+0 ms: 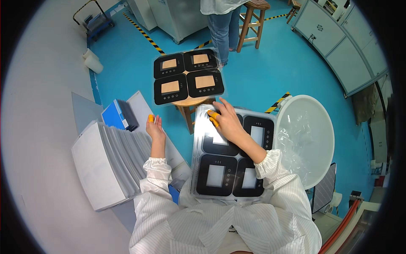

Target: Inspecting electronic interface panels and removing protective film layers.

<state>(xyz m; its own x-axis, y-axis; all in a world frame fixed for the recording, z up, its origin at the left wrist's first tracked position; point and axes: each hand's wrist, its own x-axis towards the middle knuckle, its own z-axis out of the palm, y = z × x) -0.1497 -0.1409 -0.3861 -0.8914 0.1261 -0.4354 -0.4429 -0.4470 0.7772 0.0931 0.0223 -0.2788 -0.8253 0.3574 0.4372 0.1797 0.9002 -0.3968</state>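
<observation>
A stack of clear plastic sheets printed with black panels (216, 175) lies in front of me, each panel having a pale window and small icons. Over its far left part is my right hand (230, 123), palm down, with yellow-orange covers on two fingertips. Those two fingertips come close together near the sheet's corner, where glare hides whatever is between them. My left hand (157, 129) is raised left of the stack, fingers apart and holding nothing, one fingertip covered in yellow. Beyond, a similar four-panel sheet (185, 73) lies on a wooden stool (189, 101).
Left, a thick pile of whitish sheets (108, 165) leans beside a blue box (115, 115). A round white tub (325, 139) with crumpled clear film stands at right. Farther off are a person in jeans (223, 34), another wooden stool (252, 25) and grey cabinets (334, 42).
</observation>
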